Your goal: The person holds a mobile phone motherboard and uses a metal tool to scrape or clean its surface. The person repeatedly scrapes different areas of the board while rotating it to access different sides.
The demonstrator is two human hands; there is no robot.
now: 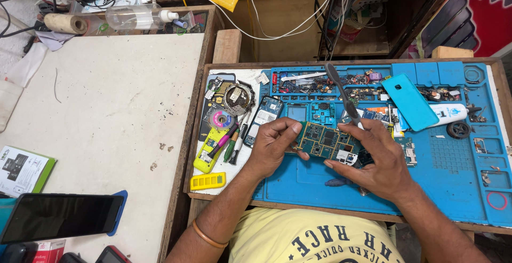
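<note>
Holding a circuit board [325, 143], right hand [381, 161] apparently grips tweezers [341, 92].

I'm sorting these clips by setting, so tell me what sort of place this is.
Probably a phone repair bench: the left hand holds a circuit board over a blue work mat strewn with small parts, screwdrivers alongside.

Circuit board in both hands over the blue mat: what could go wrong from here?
1. The circuit board is held only at its ends, by the left hand and the right hand; it might flex or slip.
2. The right hand also grips a dark brush over the board; a slip could possibly knock small parts loose.
3. Loose bits crowd the blue mat trays; anything dropped could get lost among them.
</note>
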